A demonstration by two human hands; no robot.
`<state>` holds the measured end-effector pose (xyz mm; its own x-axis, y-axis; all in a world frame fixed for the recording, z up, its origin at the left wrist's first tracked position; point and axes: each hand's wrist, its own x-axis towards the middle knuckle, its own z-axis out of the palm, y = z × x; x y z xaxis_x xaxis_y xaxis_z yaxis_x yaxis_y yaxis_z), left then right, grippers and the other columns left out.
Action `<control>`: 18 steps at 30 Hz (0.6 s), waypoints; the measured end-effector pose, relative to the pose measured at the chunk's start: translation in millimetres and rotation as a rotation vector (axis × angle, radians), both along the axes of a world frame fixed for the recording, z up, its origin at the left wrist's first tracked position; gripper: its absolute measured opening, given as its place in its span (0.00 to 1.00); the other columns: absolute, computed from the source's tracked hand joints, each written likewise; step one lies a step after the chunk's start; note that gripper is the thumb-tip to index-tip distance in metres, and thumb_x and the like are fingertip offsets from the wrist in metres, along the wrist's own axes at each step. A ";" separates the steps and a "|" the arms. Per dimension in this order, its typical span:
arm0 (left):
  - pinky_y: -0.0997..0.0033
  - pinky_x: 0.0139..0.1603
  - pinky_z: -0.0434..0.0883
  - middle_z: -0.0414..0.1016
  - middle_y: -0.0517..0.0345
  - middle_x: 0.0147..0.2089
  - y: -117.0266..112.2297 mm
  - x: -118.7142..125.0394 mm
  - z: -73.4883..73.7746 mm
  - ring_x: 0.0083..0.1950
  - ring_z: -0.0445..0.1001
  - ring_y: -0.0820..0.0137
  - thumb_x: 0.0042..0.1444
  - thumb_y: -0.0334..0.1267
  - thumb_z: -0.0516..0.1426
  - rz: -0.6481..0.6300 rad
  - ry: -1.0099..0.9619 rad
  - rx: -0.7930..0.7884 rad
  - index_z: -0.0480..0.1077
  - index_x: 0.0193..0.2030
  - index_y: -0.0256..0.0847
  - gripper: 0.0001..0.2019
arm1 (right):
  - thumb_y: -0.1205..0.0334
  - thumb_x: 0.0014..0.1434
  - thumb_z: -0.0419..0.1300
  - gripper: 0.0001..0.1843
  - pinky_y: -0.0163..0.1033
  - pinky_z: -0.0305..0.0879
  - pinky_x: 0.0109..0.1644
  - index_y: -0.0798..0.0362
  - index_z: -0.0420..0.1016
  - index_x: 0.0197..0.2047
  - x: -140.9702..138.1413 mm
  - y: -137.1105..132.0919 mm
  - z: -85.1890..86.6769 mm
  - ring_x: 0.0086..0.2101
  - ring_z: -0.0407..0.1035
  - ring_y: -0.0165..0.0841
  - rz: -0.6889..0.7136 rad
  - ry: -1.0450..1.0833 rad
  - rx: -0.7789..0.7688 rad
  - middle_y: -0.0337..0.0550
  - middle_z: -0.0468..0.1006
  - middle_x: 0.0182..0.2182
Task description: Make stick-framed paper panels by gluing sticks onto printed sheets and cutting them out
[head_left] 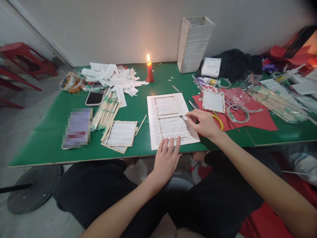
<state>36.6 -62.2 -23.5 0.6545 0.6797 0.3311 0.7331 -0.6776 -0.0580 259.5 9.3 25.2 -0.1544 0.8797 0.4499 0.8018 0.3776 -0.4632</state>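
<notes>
My left hand (pixel 166 160) rests with spread fingers on the near edge of a printed paper sheet (pixel 152 122), holding nothing. On that sheet lie a pair of thin wooden stick frames around printed text, an upper one (pixel 166 105) and a lower one (pixel 170 128). My right hand (pixel 203 124) reaches in from the right over the lower frame's right side. Its thumb and fingers pinch a thin pale strip (pixel 184 116), whose material I cannot tell. The strip's tip is at or just above the sheet.
A lit red candle (pixel 149 70) stands behind the sheet, near white paper scraps (pixel 114 79). To the left lie loose wooden chopsticks (pixel 106 110), a phone (pixel 95 97) and stick-framed text panels (pixel 121 134). Right are red paper (pixel 257 119), tape rolls and a tall stick-and-paper box (pixel 194 44).
</notes>
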 end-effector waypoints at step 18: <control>0.53 0.67 0.64 0.71 0.44 0.61 -0.2 0.3 -0.9 0.62 0.68 0.55 0.69 0.44 0.53 -0.003 -0.007 0.005 0.60 0.70 0.35 0.27 | 0.68 0.61 0.56 0.09 0.39 0.65 0.35 0.55 0.78 0.36 -2.4 -11.8 10.9 0.28 0.71 0.33 0.063 -0.083 -0.053 0.44 0.78 0.30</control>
<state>36.9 -62.4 -24.4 0.6540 0.6764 0.3387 0.7317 -0.6793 -0.0563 257.1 -2.5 36.1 -0.2451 0.8891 0.3866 0.8133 0.4055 -0.4172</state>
